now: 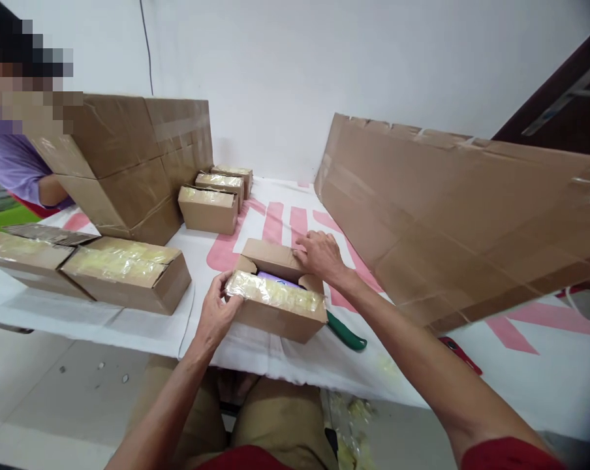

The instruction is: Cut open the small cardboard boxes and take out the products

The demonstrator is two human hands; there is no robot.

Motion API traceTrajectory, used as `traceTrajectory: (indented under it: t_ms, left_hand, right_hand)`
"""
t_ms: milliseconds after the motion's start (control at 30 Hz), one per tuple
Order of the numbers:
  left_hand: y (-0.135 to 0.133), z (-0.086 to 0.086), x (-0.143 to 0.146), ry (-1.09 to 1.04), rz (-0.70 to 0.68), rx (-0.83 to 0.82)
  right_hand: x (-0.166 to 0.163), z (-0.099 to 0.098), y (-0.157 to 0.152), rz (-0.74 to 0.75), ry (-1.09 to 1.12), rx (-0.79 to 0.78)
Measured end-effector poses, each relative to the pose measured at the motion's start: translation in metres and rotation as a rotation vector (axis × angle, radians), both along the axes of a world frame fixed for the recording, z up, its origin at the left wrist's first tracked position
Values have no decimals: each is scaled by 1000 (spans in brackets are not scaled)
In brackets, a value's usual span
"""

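Observation:
A small cardboard box (280, 321) lies before me with its top open and clear tape along its front flap. Something purple (275, 279) shows inside, mostly hidden by the flaps. My left hand (219, 312) grips the box's left front corner, thumb on the flap and fingers around the edge. With curled fingers, my right hand (322, 254) holds the raised back flap (270, 256) near its right end. A green handle (346, 331) sticks out beside the box at its right; the rest of that tool is hidden.
Two taped boxes (128, 267) stand at left, three smaller-looking ones (209, 212) farther back. Stacked cartons (123, 143) rise beside a person in a purple sleeve (15, 163). A large carton (451, 215) leans at right, near a red phone-like object (460, 354) on the white cloth.

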State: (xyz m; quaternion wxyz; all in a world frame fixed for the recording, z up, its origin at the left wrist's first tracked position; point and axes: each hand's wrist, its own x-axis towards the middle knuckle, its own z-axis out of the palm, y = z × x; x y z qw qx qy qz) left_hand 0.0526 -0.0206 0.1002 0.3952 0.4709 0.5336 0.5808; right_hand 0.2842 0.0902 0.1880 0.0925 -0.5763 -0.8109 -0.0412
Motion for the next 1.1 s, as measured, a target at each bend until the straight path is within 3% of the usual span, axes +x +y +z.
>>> traceTrajectory:
  t_ms: [267,433,533,667,733,833,900,1100]
  left_hand:
    - [-3,-4,-4,83,-27,26]
    - [-3,-11,-5,30,-31,98]
    - [-6,-16,-11,51,5,146]
    - [-11,-17,-23,186,-128,226]
    - [-13,-16,-25,206,-176,245]
    - [-18,-15,-23,203,-148,259]
    - [-25,-15,-22,230,-135,265]
    - [-58,-25,-24,328,-94,341]
  right_hand:
    - [2,1,-26,119,-16,-68]
    - [-2,8,-54,384,-5,-290]
    - [-6,19,-80,444,25,-301]
    - [-6,34,-113,660,180,-425]
    - [-3,34,-115,639,259,-460]
    - [0,24,-98,417,302,-401]
    - [-5,15,-85,332,181,-390]
    - [-46,-14,-75,305,-302,-390]
